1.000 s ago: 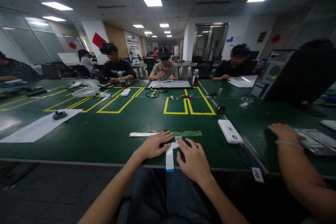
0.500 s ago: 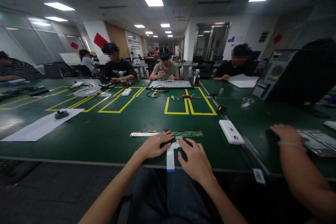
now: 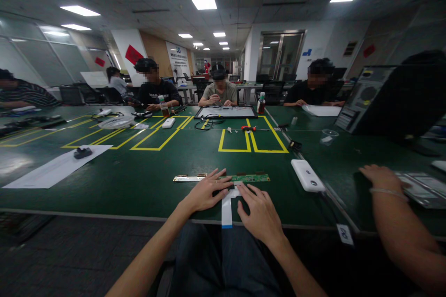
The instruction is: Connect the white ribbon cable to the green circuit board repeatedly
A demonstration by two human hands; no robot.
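A long, narrow green circuit board (image 3: 252, 178) lies on the green table in front of me, its left part covered by a pale strip. From its middle a white flat ribbon cable (image 3: 226, 211) runs toward me, its blue-tipped end hanging past the table edge. My left hand (image 3: 209, 190) lies with spread fingers over the middle of the board, left of the cable. Just right of the cable is my right hand (image 3: 259, 209), fingers outstretched, with its fingertips at the cable's connector end. Neither hand is wrapped around anything.
To the right are a white power bank-like box (image 3: 306, 175) with a cable, and a co-worker's arm (image 3: 390, 204). A computer tower (image 3: 365, 97) stands behind them. A red screwdriver (image 3: 249, 128) lies ahead; a paper sheet (image 3: 52, 167) is at left. Several people sit opposite.
My left hand's fingers have spread and lifted slightly upward over the board. My right hand stays nearly where it was. The board and cable show no clear movement.
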